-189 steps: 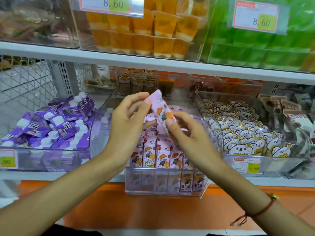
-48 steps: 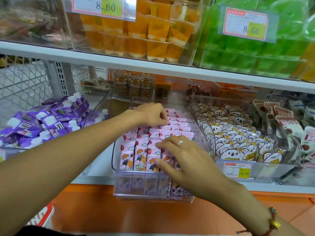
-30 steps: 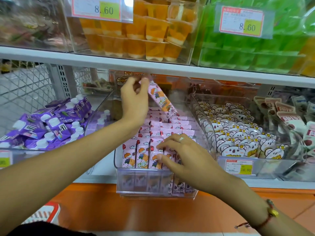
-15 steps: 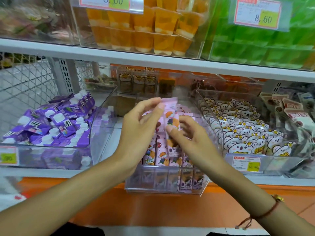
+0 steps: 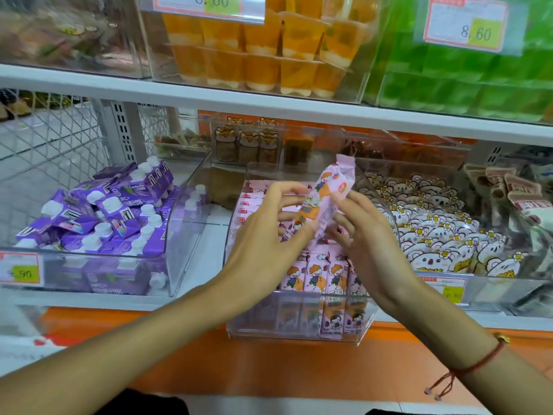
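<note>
Pink packet above clear bin, purple pouches nearby

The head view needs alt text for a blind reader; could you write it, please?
The left hand and right hand hold a pink snack packet tilted above a clear bin of matching packets on a shop shelf. Purple cartons lie to its left, koala-print packs to its right.

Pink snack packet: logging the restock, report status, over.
Left hand and right hand both pinch pink cartoon-printed plastic snack packet. Held tilted above clear plastic bin of matching packets. Bin unobstructed.
</note>
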A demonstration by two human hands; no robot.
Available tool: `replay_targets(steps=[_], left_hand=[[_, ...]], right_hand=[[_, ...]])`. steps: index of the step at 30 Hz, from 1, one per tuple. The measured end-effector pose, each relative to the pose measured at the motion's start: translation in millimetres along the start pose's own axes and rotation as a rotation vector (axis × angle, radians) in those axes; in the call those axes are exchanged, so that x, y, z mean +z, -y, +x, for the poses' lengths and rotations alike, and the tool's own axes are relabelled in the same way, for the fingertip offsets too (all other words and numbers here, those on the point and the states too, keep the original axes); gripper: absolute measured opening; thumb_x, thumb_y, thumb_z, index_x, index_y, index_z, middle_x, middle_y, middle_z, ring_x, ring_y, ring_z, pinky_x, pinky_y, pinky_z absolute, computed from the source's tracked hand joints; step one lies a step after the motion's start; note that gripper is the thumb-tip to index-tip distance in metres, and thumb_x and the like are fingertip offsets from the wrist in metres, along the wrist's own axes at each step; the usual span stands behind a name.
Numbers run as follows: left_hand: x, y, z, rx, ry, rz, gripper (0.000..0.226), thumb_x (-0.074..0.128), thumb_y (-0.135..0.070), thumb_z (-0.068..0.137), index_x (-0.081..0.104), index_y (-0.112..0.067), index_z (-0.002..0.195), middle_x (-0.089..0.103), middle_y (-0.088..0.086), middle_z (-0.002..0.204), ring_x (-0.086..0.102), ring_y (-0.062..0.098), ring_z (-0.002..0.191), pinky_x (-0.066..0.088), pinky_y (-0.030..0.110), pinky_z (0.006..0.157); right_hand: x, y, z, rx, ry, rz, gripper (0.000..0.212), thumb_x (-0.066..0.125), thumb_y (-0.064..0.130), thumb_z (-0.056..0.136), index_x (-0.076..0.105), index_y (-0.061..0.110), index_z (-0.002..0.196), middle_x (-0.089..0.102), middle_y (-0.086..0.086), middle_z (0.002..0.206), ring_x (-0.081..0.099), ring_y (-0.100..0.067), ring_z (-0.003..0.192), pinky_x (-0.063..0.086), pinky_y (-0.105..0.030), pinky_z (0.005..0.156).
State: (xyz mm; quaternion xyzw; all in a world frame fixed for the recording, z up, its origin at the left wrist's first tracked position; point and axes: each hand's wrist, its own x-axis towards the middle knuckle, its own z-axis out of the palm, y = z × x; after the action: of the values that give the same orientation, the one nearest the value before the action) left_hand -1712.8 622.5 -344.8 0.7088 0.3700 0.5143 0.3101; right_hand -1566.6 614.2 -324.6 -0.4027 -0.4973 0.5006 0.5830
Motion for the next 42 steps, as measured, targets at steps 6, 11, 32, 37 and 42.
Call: replay_targets(steps=[6,11,32,37,42], left_hand=[[-4,7,0,0.045,0.054,0.170,0.034,0.060,-0.023,0.092,0.047,-0.035,0.121,0.056,-0.025,0.121,0.050,-0.009,0.113,0.044,0.009,0.089],[-3,2,1,0.091,-0.023,0.148,0.031,0.065,-0.032,0.088,0.055,-0.030,0.118,0.060,-0.020,0.115,0.054,-0.008,0.105,0.040,0.003,0.080],[-20,-12,10,-0.257,0.116,-0.251,0.041,0.068,-0.002,0.084,0.059,-0.024,0.117,0.067,-0.006,0.117,0.061,0.001,0.109,0.046,0.023,0.101],[-21,-9,10,-0.197,0.097,-0.239,0.041,0.069,0.000,0.081,0.060,-0.017,0.116,0.066,-0.001,0.119,0.059,0.009,0.116,0.041,0.035,0.109],[-21,-6,11,-0.213,0.079,-0.287,0.038,0.068,-0.010,0.085,0.056,-0.022,0.120,0.068,-0.007,0.116,0.063,0.003,0.108,0.050,0.022,0.095]], right_hand=[[-2,-1,-1,-0.092,-0.045,-0.079,0.034,0.065,0.018,0.087,0.060,0.009,0.120,0.071,-0.001,0.105,0.068,-0.008,0.092,0.055,-0.023,0.081],[1,-2,-6,-0.201,-0.094,-0.186,0.043,0.076,0.035,0.065,0.059,0.019,0.101,0.069,-0.001,0.104,0.068,-0.012,0.095,0.054,-0.022,0.079],[-6,2,-6,-0.305,0.180,-0.281,0.033,0.063,0.005,0.088,0.057,0.022,0.116,0.065,-0.001,0.117,0.060,-0.014,0.113,0.049,-0.024,0.090],[-6,1,-6,-0.330,0.225,-0.249,0.032,0.065,0.002,0.085,0.056,0.020,0.110,0.064,-0.008,0.115,0.058,-0.018,0.113,0.049,-0.023,0.088],[-4,3,-8,-0.325,0.173,-0.349,0.047,0.068,0.022,0.083,0.050,0.030,0.126,0.063,0.008,0.120,0.056,-0.006,0.118,0.048,-0.028,0.095]])
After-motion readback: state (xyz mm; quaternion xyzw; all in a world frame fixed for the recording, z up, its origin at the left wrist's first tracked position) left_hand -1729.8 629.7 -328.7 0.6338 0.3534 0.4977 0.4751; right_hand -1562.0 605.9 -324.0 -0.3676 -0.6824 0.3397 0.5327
